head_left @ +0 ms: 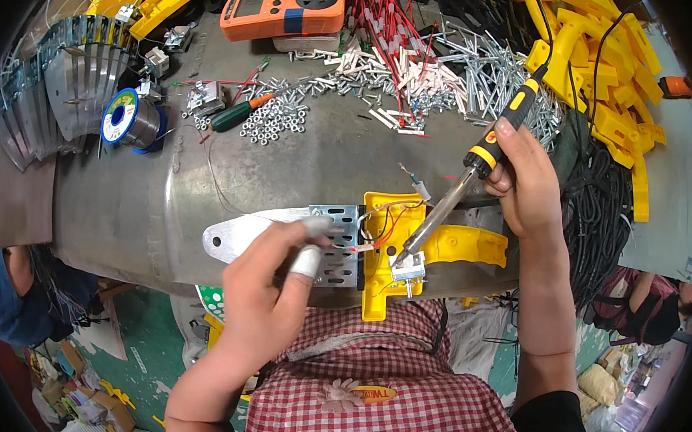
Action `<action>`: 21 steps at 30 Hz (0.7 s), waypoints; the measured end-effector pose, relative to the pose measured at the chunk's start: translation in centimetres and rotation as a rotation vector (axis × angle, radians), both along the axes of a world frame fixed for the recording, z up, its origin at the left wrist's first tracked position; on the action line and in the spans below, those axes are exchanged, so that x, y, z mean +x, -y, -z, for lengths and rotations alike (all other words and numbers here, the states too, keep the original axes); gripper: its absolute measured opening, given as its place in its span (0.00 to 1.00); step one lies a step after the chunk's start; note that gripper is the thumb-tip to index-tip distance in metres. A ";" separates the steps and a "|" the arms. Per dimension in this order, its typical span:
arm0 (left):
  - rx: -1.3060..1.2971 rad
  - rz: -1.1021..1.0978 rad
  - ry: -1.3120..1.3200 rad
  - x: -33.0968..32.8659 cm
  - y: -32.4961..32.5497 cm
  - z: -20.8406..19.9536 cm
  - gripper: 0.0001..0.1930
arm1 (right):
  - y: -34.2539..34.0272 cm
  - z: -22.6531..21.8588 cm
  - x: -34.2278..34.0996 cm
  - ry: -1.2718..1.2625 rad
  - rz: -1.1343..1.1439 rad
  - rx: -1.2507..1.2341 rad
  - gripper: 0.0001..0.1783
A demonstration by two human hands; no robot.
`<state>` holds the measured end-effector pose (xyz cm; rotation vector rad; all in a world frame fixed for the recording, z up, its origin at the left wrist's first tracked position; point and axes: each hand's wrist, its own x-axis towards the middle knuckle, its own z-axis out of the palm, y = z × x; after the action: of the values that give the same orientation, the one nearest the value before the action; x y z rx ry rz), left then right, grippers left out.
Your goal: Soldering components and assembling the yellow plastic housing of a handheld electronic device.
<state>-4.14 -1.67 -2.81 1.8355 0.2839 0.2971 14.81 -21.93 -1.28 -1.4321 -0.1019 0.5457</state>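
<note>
In my right hand [530, 179] is a black and yellow soldering iron [482, 158], gripped like a pen. Its tip reaches down to a small white and metal switch-like part [408, 269], apparently touching it. That part sits in a yellow plastic handle shell [468, 245] with red, white and black wires. My left hand [267, 290], with white covers on thumb and forefinger, is curled over a slotted metal plate [340, 271]. A thin solder wire [216, 177] runs into its fingers; the exact grip is partly hidden. A silvery rounded blade [239, 233] extends left from the plate.
At the back lie an orange multimeter [283, 12], loose nuts [271, 121], screws and red wires [384, 21]. A solder spool [132, 121] and green screwdriver [235, 115] stand left. Yellow shells [600, 62] and black cables [594, 207] crowd the right. Other people sit at both sides.
</note>
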 end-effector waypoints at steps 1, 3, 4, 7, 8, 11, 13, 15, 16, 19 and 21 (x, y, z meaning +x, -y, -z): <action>0.002 -0.002 0.001 -0.1 0.0 -0.3 0.13 | 0.1 0.1 0.1 0.002 -0.014 0.008 0.13; -0.702 0.124 -0.326 0.2 0.5 -1.7 0.13 | 0.2 0.1 0.0 -0.001 -0.005 0.005 0.13; -0.756 0.096 -0.292 0.6 0.9 -1.4 0.12 | 0.2 0.1 0.0 -0.007 0.005 0.000 0.13; -0.871 0.137 -0.315 1.3 0.5 -1.3 0.12 | 0.3 0.1 0.0 0.003 -0.006 0.013 0.13; -0.870 0.139 -0.314 1.5 0.3 -1.2 0.12 | 0.4 0.0 -0.1 0.005 -0.005 0.013 0.13; -0.966 0.151 -0.359 2.2 -0.2 -1.0 0.12 | 0.3 0.1 -0.2 0.011 -0.010 0.030 0.13; -0.891 0.205 -0.424 2.8 -0.1 -1.4 0.11 | 0.3 0.2 -0.3 -0.001 0.023 0.023 0.12; -0.750 0.199 -0.442 3.0 0.2 -1.8 0.10 | 0.3 0.1 -0.3 0.004 0.019 0.016 0.12; -0.612 0.192 -0.455 3.1 0.4 -1.9 0.10 | 0.3 0.1 -0.2 0.010 0.014 0.007 0.12; -0.514 0.201 -0.491 3.8 0.6 -1.8 0.10 | 0.4 0.2 -0.1 -0.004 -0.001 0.020 0.12; -0.416 0.196 -0.501 3.9 0.9 -1.6 0.09 | 0.4 0.2 -0.1 -0.008 0.005 0.021 0.12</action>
<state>-0.27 -2.53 -1.16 1.4846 0.4681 -0.3458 14.74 -22.35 -1.50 -1.4096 -0.0975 0.5443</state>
